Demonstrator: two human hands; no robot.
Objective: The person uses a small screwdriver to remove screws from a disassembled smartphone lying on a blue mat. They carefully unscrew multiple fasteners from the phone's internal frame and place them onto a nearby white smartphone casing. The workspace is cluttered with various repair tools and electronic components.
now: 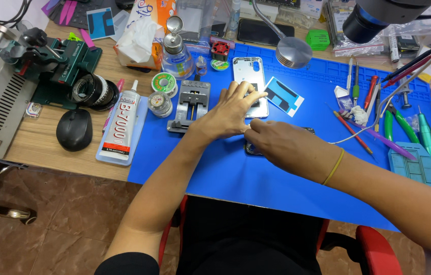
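- Blue work mat covers our wooden desk, crowded with tools.
- Our left hand lies flat, fingers spread, pressing on a silver phone frame.
- Our right hand, a yellow band on its wrist, pinches the edge of a small dark phone part on the mat, just below the frame.
- Beside the left hand stands a grey metal jig; farther left lie a glue tube and a black mouse.

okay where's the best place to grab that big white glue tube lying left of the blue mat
Probably around the broad middle of the glue tube, from above, fingers across its width. It lies flat, its thin nozzle pointing away from the person, so the body is the widest, firmest part. The computer mouse sits close on its left.
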